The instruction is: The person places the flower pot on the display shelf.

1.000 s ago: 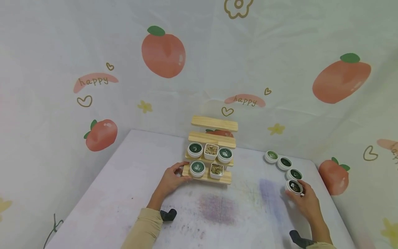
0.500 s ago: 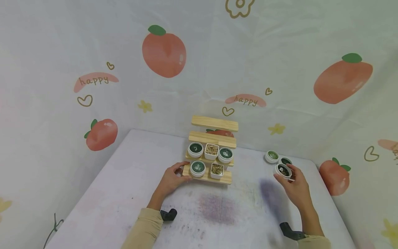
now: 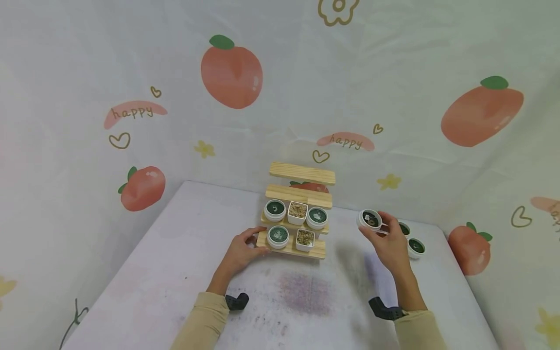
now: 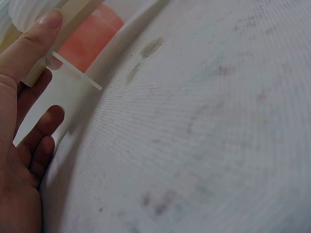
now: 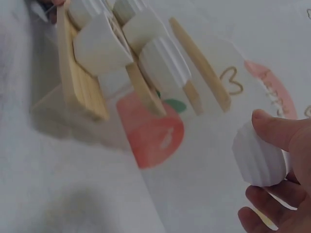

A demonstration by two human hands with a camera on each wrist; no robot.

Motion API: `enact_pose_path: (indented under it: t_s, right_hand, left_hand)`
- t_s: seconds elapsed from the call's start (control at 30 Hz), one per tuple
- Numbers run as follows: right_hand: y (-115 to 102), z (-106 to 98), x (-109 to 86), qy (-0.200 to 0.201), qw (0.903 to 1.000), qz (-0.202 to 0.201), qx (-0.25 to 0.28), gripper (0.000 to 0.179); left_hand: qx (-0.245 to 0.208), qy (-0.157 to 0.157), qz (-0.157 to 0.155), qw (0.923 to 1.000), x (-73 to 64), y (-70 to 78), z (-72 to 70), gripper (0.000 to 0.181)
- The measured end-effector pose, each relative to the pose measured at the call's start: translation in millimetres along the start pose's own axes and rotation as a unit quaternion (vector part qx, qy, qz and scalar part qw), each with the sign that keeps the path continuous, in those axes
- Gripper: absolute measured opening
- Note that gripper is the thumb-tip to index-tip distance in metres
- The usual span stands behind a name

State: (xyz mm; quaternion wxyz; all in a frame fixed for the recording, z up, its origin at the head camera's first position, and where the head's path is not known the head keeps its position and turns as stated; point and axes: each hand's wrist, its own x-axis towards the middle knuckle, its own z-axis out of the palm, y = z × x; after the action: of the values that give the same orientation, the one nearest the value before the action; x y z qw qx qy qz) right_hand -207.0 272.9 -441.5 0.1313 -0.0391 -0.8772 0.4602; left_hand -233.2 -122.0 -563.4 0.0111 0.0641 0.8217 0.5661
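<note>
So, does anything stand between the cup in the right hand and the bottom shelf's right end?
Nothing visible does: in the head view, no object stands between the held cup and the bottom shelf's right end.

Left hand (image 3: 237, 252) low, right hand (image 3: 393, 247) aloft and well apart from it, both in a thumb-and-finger pinch.

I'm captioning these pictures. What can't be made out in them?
Head view: filling of the round white ribbed pot in the right hand; too small.
Right wrist view: that filling; hidden by the pot's wall.
Head view: round white dark-green-filled pot; that hand partly covers it.
Left wrist view: fluted white pot; top edge cuts it.
</note>
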Motion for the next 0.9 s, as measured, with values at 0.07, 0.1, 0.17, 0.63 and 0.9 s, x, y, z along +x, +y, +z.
enact_pose_path:
  t_s: [0.07,0.1,0.17,0.63,0.9]
  right_hand:
    - [-5.9,8.3,2.2,0.001,1.0,-0.001,0.008,0.07]
    - [-8.7,12.5,3.3,-0.001,0.9999,-0.003,0.014,0.069]
    - [-13.5,20.9,5.6,-0.003,0.9996,-0.01,0.027,0.069]
    - [-49.8,68.8,18.0,-0.014,0.9915,-0.036,0.124,0.067]
    - [-71.7,90.0,24.6,-0.023,0.993,-0.062,0.098,0.064]
  left_hand:
    - [0.001,0.0,0.0,1.0,-0.2,-0.7,0.1,0.066]
    - [0.002,0.001,-0.001,1.0,-0.6,-0.9,0.0,0.066]
    - [0.003,0.004,-0.003,1.0,-1.3,-1.4,-0.1,0.066]
    - [0.009,0.013,-0.009,0.9998,-4.0,1.4,-2.0,0.065]
    - [0.005,0.007,-0.004,1.0,-0.6,2.2,-0.1,0.065]
